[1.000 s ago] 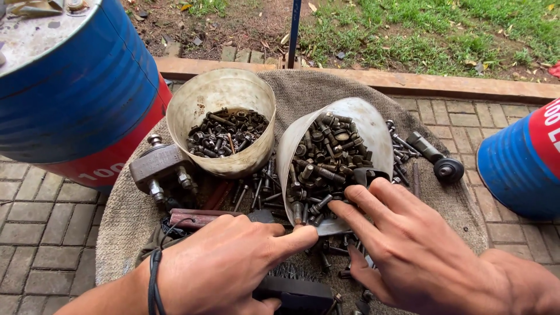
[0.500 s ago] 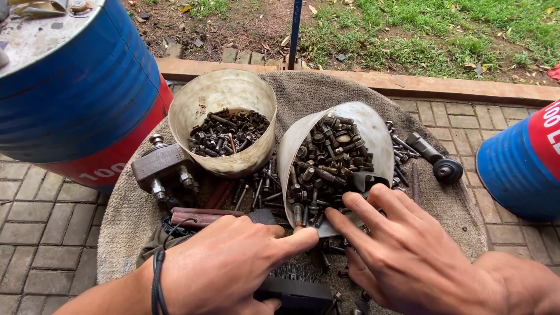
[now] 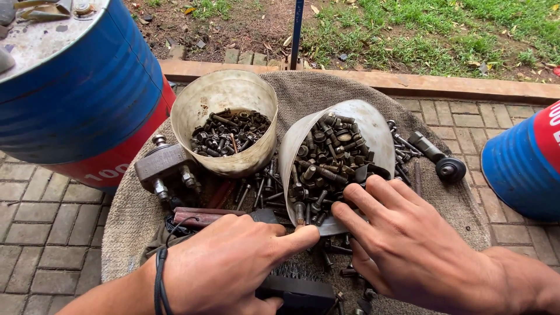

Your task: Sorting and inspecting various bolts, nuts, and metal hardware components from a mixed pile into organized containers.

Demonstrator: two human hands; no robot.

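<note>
- Sorting through bolts (image 3: 326, 166) in a tipped tub (image 3: 373, 125), the open right hand (image 3: 408, 245) spreads its fingers at the rim.
- Left hand (image 3: 227, 265), loosely curled and empty, points its forefinger at the spill; picking one out calls for a pinch.

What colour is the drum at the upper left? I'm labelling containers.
Blue with a red band at the bottom, seen in the head view.

Left drum (image 3: 81, 99): top and left side cut off at the 10 o'clock edge.
Right drum (image 3: 525, 163): mostly out past 3 o'clock.
Right hand (image 3: 420, 251): wrist cut off at 4 o'clock; hides bolts beneath.
Black block (image 3: 297, 291): partly under left hand (image 3: 227, 268), kind unclear.
</note>
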